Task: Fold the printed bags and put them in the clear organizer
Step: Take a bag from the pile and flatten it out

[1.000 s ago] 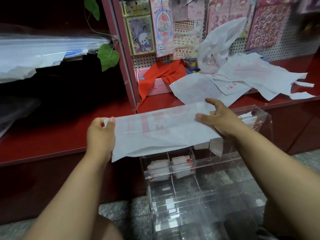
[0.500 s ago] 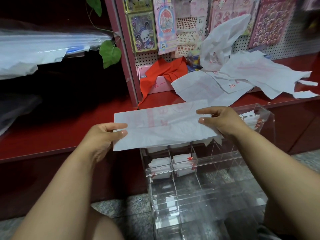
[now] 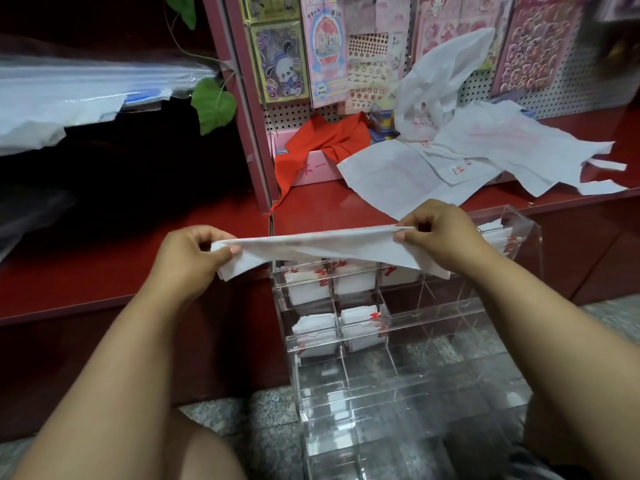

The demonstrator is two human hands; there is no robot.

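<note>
A white bag with red print (image 3: 311, 245) stretches between my hands as a long narrow strip, folded lengthwise, above the clear organizer (image 3: 464, 306). My left hand (image 3: 188, 256) pinches its left end. My right hand (image 3: 438, 235) pinches the right end between thumb and fingers. The organizer stands on the floor against the red counter, and several of its upper compartments hold folded bags (image 3: 313, 329). Several loose printed bags (image 3: 460, 157) lie spread on the red counter behind.
The red counter (image 3: 104, 271) runs left and right at hand height. A red cloth (image 3: 332, 136) drapes over a pink box. A pegboard with sticker packs (image 3: 540, 43) rises behind. Plastic-wrapped sheets (image 3: 69, 95) lie at upper left. Speckled stone floor (image 3: 263, 420) shows below.
The bag was a broad flat sheet; it has now been folded lengthwise into a narrow strip. Both hands have shifted from flat holds to pinching the ends.
</note>
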